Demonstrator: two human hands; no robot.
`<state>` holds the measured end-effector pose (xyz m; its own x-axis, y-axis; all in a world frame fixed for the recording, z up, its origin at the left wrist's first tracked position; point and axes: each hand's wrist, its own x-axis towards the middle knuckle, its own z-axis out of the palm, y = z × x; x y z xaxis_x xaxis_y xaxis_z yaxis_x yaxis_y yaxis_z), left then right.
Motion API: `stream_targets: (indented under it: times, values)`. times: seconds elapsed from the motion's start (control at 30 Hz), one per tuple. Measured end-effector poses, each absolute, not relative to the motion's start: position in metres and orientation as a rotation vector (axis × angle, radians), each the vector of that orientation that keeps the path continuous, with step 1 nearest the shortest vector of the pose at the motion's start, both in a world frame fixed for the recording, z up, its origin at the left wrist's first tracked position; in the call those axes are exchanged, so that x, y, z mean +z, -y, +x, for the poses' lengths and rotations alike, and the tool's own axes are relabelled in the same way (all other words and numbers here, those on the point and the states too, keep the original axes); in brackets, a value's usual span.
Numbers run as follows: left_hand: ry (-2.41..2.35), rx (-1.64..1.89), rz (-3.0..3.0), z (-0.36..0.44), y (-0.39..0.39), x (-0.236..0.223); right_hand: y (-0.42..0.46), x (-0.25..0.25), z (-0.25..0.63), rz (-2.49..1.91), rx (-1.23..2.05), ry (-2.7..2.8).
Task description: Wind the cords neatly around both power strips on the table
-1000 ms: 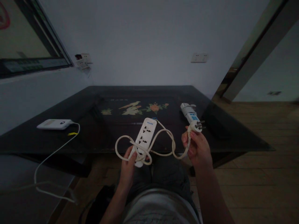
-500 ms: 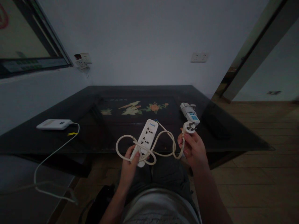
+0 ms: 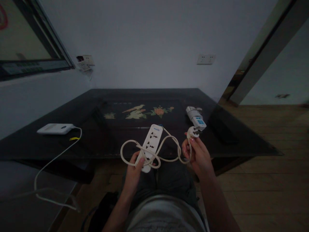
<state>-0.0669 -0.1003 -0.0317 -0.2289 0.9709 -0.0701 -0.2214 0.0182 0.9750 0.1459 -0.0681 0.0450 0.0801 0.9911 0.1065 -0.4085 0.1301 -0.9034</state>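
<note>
My left hand [image 3: 134,170] grips the near end of a white power strip [image 3: 151,145], held over the table's front edge, with its cream cord [image 3: 172,151] looped loosely around it. My right hand [image 3: 198,154] pinches the cord just below its white plug [image 3: 191,132], fingers closed, plug pointing up and away. Just beyond the plug, a white adapter with blue sockets [image 3: 196,118] lies on the dark table [image 3: 229,135].
A white box-shaped device [image 3: 55,128] with a white cable [image 3: 56,158] trailing off the edge sits at the table's left. Wall sockets [image 3: 205,59] are on the far wall, more [image 3: 84,62] at the left corner. Wooden floor lies to the right.
My right hand has drawn the plug inward and slightly down, closer to the power strip; the prongs now point away. The left hand shifted slightly right with the strip.
</note>
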Motion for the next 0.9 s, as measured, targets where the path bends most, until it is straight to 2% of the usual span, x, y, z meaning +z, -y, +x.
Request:
stream_targets:
  times: [0.23,0.57,0.9]
  values:
    - [-1.228,1.442,0.856,-0.062,0.104,-0.032,0.073,0.046,0.14,-0.759,1.274,0.826]
    - [-1.333,1.292,1.123,-0.066,0.106,-0.025,0.081,0.056,0.098,-0.587,1.485,0.819]
    - [-1.387,1.295,1.288,-0.06,0.109,-0.02,0.071,0.068,0.086,-0.488,1.431,0.788]
